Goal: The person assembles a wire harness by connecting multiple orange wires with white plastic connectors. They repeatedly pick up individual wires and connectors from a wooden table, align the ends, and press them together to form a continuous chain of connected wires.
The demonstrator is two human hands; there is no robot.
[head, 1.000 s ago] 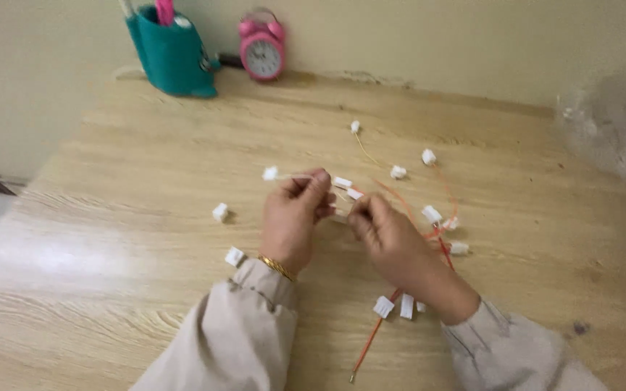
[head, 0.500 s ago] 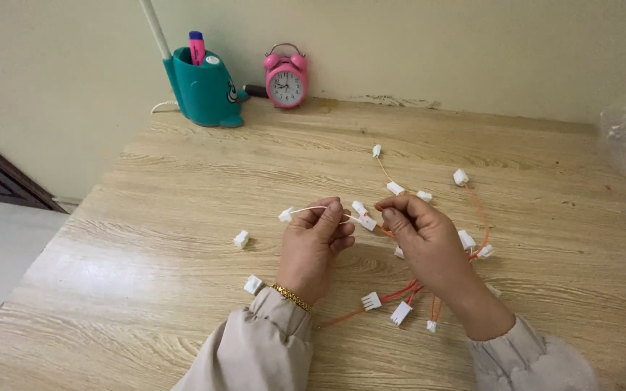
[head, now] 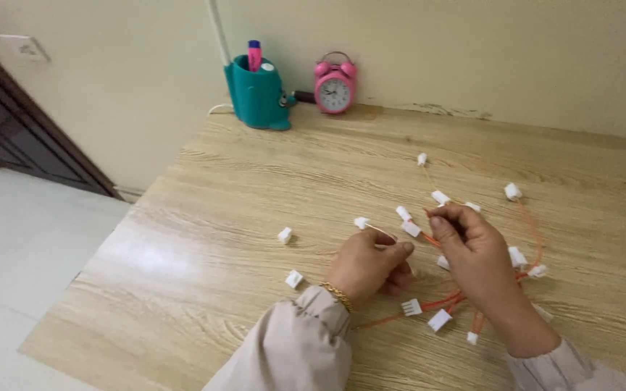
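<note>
Fingertips of the left hand (head: 369,264) pinch a thin pale wire (head: 380,231) whose white connector (head: 361,222) points up and to the left, away from the wrist. Just to its right, the right hand (head: 472,250) pinches another white connector (head: 411,229) on an orange wire (head: 432,240), long axis aimed leftward at the left hand. Both hover low over the bench (head: 255,217).

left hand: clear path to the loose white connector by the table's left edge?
Probably yes. The left hand is pinching a thin wire, but the connector lies on bare table just to its left, with nothing between them. It would likely have to let go of the wire first.
</note>
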